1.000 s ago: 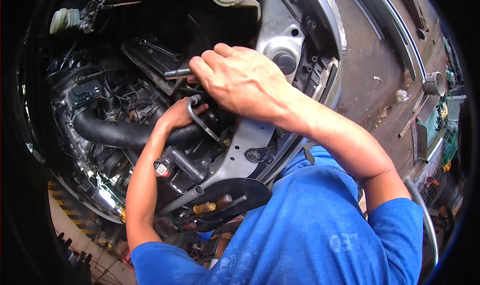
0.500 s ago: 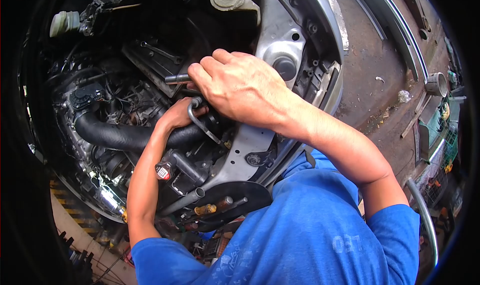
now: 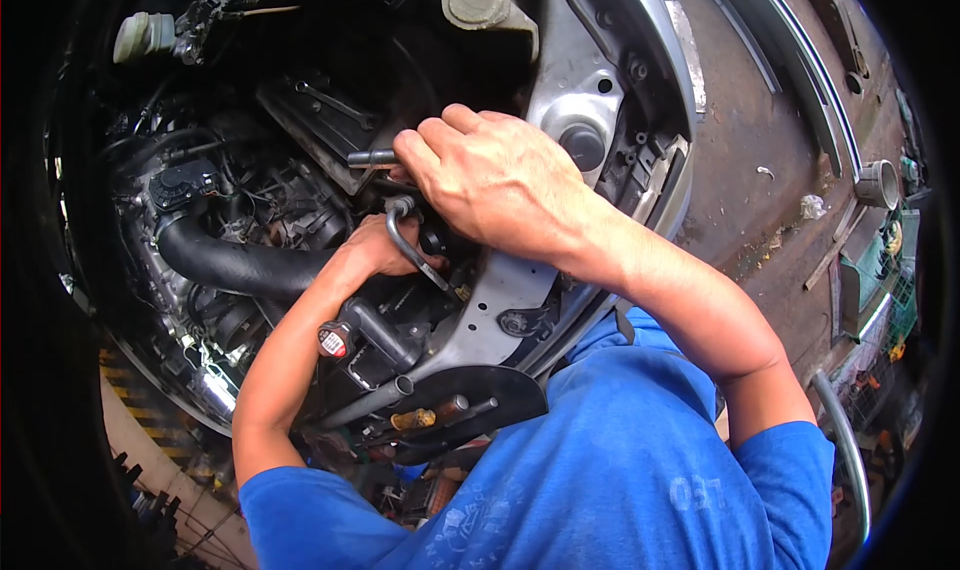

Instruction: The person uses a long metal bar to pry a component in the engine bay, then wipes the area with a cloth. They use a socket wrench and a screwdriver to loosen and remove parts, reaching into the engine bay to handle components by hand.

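Note:
My right hand [image 3: 490, 180] is closed in a fist around a metal bar [image 3: 372, 158], whose short end sticks out to the left past the knuckles. Below that fist, my left hand [image 3: 382, 244] reaches into the engine bay, its fingers partly hidden behind a bent metal rod [image 3: 408, 240]. A thick black hose [image 3: 240, 267] runs up to the left wrist and passes behind it. Beyond the hands, a wrench [image 3: 335, 103] lies on a dark, box-like cover [image 3: 300, 130]. Nearer my body is a radiator cap [image 3: 333, 340] with a red and white label, beside the left forearm.
The silver front panel [image 3: 510, 300] of the car crosses under my right forearm. By my shirt, a black tray [image 3: 500, 380] holds a screwdriver with a yellow handle [image 3: 413, 419] and other tools. A white reservoir cap [image 3: 475, 3] shows at the top. Metal strips lie on the floor at right.
My left hand has moved right along the hose to behind the bent rod. The right hand keeps its grip on the bar. The whole view has shifted slightly.

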Available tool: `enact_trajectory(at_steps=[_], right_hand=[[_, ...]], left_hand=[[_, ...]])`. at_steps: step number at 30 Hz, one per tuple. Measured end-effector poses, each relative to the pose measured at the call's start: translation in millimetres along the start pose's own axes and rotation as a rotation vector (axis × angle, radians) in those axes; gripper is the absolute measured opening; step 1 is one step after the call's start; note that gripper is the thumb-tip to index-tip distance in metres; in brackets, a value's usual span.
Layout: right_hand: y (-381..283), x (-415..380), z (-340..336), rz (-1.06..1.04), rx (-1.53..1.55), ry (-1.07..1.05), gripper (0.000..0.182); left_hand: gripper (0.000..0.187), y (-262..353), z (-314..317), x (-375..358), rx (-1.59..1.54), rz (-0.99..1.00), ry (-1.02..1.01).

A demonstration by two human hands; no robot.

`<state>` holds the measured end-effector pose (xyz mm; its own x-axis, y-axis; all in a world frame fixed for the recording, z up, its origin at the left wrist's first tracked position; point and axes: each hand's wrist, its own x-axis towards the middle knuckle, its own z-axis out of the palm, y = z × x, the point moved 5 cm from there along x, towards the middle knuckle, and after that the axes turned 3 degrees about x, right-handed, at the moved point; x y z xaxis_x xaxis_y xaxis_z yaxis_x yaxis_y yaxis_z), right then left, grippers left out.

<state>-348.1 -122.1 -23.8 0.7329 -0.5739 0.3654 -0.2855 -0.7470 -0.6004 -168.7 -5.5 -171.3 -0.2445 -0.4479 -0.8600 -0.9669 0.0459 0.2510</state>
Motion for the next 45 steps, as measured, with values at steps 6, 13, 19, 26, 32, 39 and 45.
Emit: enact_trajectory(at_steps=[6,13,19,26,32,39,45], right_hand=[[0,-1,1,0.005,-0.008,-0.01,0.022],[-1,0,-2,-0.009,0.016,-0.013,0.021],[-1,0,-1,0.001,0.001,-0.001,0.02],[-1,1,0,-0.008,-0.018,-0.012,0.02],[0,-1,0,-0.006,-0.023,0.002,0.021],[-1,-1,-1,-0.018,-0.018,0.012,0.022],[0,0,-1,-0.01,-0.011,0.004,0.021]], left_hand=[[0.08,-1,5,8,-0.014,0.033,-0.122],[0.076,2,0,4,0.03,0.064,-0.076],[0.068,10,-10,-5,0.048,0.022,-0.052],[0.091,-2,1,3,-0.082,0.07,0.046],[0.075,-17,18,15,-0.084,0.054,0.046],[0.079,-15,16,16,-0.037,0.156,0.011],[0.075,-6,6,7,0.009,0.112,0.0]])
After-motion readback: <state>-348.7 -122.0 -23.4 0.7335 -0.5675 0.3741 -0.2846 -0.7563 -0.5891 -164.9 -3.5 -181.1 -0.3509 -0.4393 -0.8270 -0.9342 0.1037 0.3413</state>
